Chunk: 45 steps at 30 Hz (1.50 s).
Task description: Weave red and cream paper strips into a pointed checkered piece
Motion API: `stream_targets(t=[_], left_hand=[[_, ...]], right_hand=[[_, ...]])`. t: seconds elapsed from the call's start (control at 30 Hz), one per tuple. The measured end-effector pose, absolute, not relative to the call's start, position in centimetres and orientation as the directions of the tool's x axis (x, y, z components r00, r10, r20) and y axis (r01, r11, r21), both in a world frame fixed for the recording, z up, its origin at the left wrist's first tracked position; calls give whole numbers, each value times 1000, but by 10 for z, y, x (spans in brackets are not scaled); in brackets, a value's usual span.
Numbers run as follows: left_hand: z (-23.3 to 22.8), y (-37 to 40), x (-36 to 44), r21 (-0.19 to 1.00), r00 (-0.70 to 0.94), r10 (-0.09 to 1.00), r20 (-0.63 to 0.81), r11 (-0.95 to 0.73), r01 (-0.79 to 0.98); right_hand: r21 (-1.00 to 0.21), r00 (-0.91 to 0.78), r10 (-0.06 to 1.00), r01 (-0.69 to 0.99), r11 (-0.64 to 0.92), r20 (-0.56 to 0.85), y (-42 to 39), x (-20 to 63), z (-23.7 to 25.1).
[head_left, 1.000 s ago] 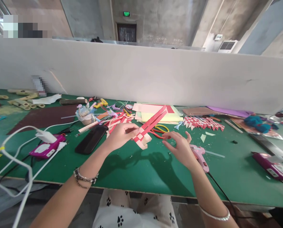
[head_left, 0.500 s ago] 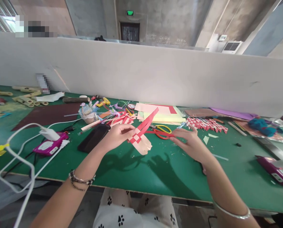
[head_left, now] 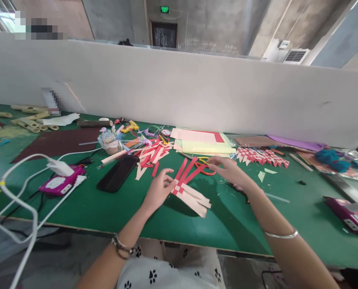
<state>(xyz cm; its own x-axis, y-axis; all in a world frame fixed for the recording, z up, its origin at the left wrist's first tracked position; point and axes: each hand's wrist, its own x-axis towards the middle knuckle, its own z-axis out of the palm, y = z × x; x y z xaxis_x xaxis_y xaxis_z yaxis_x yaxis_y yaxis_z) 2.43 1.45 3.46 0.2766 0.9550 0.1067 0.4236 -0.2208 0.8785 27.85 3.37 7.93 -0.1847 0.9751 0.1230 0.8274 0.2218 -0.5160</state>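
My left hand [head_left: 160,188] pinches the corner of a small woven piece of paper strips [head_left: 179,187] just over the table. Its checkered middle is red and pale pink. Several red strips fan out towards the back, and pale pink strips spread to the front right. Beyond it, my right hand [head_left: 227,170] has its fingertips closed on the yellow handle of a pair of scissors [head_left: 207,172], whose other handle loop is orange-red. The scissors lie on the table, partly covered by the hand and the red strips.
Loose red and pink strips [head_left: 154,154] lie behind my left hand, beside a black phone [head_left: 117,173]. Paper sheets [head_left: 199,146] are at the back. A checkered woven band [head_left: 261,156] lies right. A purple power strip [head_left: 63,180] with white cables is left. A white partition [head_left: 172,88] stands behind.
My right hand has let go of the red strip and moved to the scissors' handle. My left hand has lowered and turned the woven piece, so its red strips now fan apart.
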Motion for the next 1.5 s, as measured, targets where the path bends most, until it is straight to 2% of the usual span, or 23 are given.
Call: stream_targets(t=[0.07, 0.17, 0.23, 0.33, 0.43, 0.57, 0.73, 0.83, 0.97, 1.17, 1.5], left_hand=[[15, 4, 22, 751, 204, 969, 135, -235, 617], [4, -11, 21, 476, 146, 984, 103, -177, 862], [4, -18, 20, 344, 132, 986, 98, -158, 926], [5, -23, 15, 249, 185, 970, 155, -220, 943], [3, -28, 6, 233, 301, 934, 192, -341, 911], [2, -36, -8, 223, 439, 883, 165, -467, 856], [5, -38, -14, 208, 513, 835, 197, -547, 811], [6, -30, -12, 177, 603, 761, 240, -644, 744], [5, -18, -11, 88, 733, 661, 160, -749, 656], [1, -10, -13, 63, 750, 659, 61, -752, 656], [-1, -13, -11, 58, 715, 693, 99, -721, 691]], right_hand=[[-487, -153, 985, 856, 171, 78, 35, 270, 53], [-480, -168, 985, 862, 165, 39, 25, 260, 29], [-483, -190, 982, 858, 178, 25, 13, 253, 23], [-461, -268, 962, 847, 263, 58, -7, 244, 20], [-380, -348, 927, 845, 376, 141, -28, 232, 16], [-289, -369, 909, 864, 412, 195, -51, 215, 10], [-259, -460, 876, 837, 482, 145, -67, 195, 2], [-247, -488, 867, 832, 497, 101, -68, 188, -5], [-239, -495, 865, 833, 499, 80, -68, 187, -12], [-216, -488, 866, 839, 500, 109, -70, 188, -14], [-239, -454, 880, 847, 475, 138, -73, 186, -16]])
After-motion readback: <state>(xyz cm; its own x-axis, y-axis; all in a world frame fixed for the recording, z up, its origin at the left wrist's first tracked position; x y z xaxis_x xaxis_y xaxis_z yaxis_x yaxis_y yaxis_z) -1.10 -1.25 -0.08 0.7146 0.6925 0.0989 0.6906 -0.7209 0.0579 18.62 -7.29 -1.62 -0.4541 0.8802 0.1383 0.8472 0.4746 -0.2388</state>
